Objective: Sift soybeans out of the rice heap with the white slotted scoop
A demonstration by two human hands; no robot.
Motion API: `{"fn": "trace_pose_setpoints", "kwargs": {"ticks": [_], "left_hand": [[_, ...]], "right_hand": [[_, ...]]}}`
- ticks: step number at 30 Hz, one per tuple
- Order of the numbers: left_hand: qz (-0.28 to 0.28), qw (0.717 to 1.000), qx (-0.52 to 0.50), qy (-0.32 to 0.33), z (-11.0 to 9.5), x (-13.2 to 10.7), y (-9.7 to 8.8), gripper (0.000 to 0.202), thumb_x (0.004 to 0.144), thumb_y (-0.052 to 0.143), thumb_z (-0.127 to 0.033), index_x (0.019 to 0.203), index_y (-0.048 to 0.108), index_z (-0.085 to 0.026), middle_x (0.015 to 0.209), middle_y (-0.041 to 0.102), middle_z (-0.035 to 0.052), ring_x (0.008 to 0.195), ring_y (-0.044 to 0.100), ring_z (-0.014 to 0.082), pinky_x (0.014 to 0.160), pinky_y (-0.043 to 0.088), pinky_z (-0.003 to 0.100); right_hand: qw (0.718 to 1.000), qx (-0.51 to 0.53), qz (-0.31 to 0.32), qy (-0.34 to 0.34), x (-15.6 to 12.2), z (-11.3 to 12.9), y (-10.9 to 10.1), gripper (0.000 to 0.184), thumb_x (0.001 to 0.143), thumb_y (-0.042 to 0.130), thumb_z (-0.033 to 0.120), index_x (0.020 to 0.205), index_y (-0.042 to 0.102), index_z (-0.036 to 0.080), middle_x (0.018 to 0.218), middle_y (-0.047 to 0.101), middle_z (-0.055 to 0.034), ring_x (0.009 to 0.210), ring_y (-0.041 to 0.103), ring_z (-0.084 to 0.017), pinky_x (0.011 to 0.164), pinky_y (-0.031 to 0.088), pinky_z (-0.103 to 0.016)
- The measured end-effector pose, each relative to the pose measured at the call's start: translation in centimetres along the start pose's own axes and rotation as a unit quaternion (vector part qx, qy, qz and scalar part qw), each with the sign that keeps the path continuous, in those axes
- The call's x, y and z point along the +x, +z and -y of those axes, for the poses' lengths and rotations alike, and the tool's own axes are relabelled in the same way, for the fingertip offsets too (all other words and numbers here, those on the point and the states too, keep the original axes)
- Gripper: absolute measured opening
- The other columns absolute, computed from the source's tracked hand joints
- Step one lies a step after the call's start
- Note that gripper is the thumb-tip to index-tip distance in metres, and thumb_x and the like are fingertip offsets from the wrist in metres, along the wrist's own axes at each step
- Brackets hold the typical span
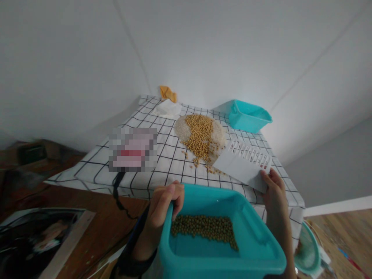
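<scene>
My left hand (162, 209) grips the near left rim of a teal plastic tub (255, 252) held below the table edge; soybeans (205, 228) lie across its bottom. My right hand (273, 190) is closed on the near end of a white slotted scoop (244, 164), whose blade rests on the checked tablecloth (168, 162). Just left of the blade sits a mixed pile of soybeans (200, 133) on white rice (183, 130), with loose beans scattered near the scoop's edge.
A second teal tub (248, 116) stands at the table's far right. A white cloth (167, 109) and an orange scrap (167, 93) lie at the far edge by the wall. A blurred card (133, 149) lies left. A dark cord (119, 193) hangs off the table front.
</scene>
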State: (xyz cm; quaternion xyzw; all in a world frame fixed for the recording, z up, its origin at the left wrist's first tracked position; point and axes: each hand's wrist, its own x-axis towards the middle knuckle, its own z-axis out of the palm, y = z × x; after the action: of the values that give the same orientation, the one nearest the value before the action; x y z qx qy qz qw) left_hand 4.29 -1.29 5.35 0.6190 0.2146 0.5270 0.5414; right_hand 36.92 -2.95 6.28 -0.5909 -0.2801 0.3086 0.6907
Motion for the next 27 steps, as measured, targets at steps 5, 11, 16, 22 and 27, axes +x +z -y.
{"fn": "trace_pose_setpoints", "kwargs": {"ticks": [5, 11, 16, 22, 27], "left_hand": [[-0.022, 1.000, -0.016, 0.013, 0.2, 0.0, 0.3, 0.064, 0.107, 0.026, -0.033, 0.046, 0.039, -0.020, 0.042, 0.039, -0.0029, 0.049, 0.039, 0.0157, 0.072, 0.032, 0.039], [-0.038, 0.999, -0.019, 0.004, 0.2, -0.1, 0.7, 0.062, 0.106, 0.028, -0.031, 0.045, 0.039, -0.020, 0.040, 0.037, -0.0031, 0.048, 0.037, 0.0157, 0.072, 0.032, 0.040], [-0.045, 0.999, -0.015, -0.008, 0.0, -0.1, 0.6, 0.065, 0.106, 0.030, -0.037, 0.043, 0.039, -0.022, 0.040, 0.039, -0.0023, 0.049, 0.038, 0.0172, 0.072, 0.032, 0.041], [-0.025, 1.000, -0.006, -0.012, -0.1, -0.1, 0.3, 0.064, 0.106, 0.028, -0.034, 0.044, 0.039, -0.022, 0.041, 0.039, -0.0014, 0.050, 0.039, 0.0174, 0.072, 0.033, 0.041], [0.021, 1.000, 0.003, -0.001, 0.1, 0.0, -0.4, 0.064, 0.107, 0.026, -0.032, 0.047, 0.043, -0.021, 0.043, 0.043, -0.0014, 0.051, 0.042, 0.0166, 0.073, 0.035, 0.040]], "right_hand": [[1.000, -0.014, -0.012, 0.001, -0.3, 0.3, 0.2, 0.046, 0.060, 0.088, 0.041, 0.100, 0.074, 0.025, 0.097, 0.077, -0.0006, 0.076, 0.069, -0.021, 0.063, 0.056, -0.031], [0.999, -0.032, 0.001, 0.005, -0.3, 0.2, 0.0, 0.041, 0.062, 0.088, 0.041, 0.098, 0.075, 0.026, 0.094, 0.076, 0.0000, 0.076, 0.067, -0.020, 0.062, 0.054, -0.028], [0.999, -0.043, 0.003, -0.006, -0.5, 0.3, -0.1, 0.038, 0.066, 0.086, 0.041, 0.099, 0.074, 0.026, 0.099, 0.077, -0.0007, 0.080, 0.067, -0.020, 0.065, 0.054, -0.028], [0.999, -0.035, 0.009, -0.009, -0.5, 0.3, 0.0, 0.036, 0.066, 0.085, 0.040, 0.097, 0.073, 0.026, 0.098, 0.076, 0.0001, 0.080, 0.068, -0.020, 0.066, 0.054, -0.029], [0.999, -0.025, -0.001, -0.020, -0.2, 0.2, 0.2, 0.038, 0.065, 0.084, 0.041, 0.097, 0.073, 0.026, 0.094, 0.077, -0.0004, 0.082, 0.069, -0.023, 0.068, 0.054, -0.031]]}}
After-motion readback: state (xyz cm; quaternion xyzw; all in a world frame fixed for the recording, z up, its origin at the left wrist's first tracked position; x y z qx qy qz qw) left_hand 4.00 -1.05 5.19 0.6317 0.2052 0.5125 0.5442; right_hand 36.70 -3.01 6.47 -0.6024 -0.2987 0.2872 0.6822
